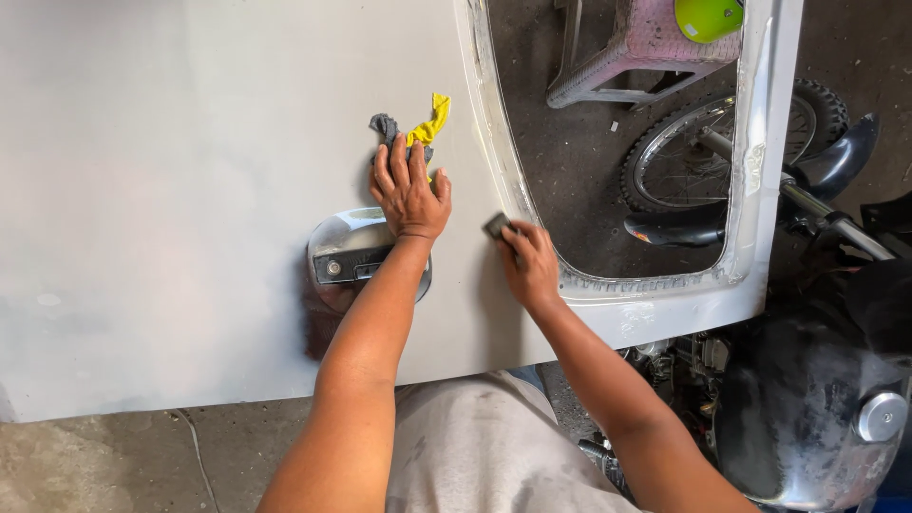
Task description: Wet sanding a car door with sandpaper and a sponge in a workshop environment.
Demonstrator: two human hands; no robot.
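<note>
Grey primer covers a car door panel that lies flat and fills most of the view from above, with its empty window frame toward the right. Near the lower edge of that frame, the person's right hand pinches a small dark sanding block between curled fingers and presses it flat against the panel. The block looks light, stiff and rough-faced, easily held from above by fingertips and thumb. The left hand lies spread open, palm down, pinning a rag of grey and yellow cloth to the panel; the rag appears soft, limp and light, easy to bunch or pinch anywhere. Just below that wrist sits a recessed door handle cup, shiny metal with a dark handle in it. The panel itself seems rigid, heavy sheet metal with a smooth, dusty surface, best gripped along its edges or through the window opening. Beyond the door, through the window gap, a pink plastic stool stands on dark concrete floor, and a motorcycle wheel with a knobby tyre shows beside it. A motorcycle fuel tank, dusty black, sits at lower right.
</note>
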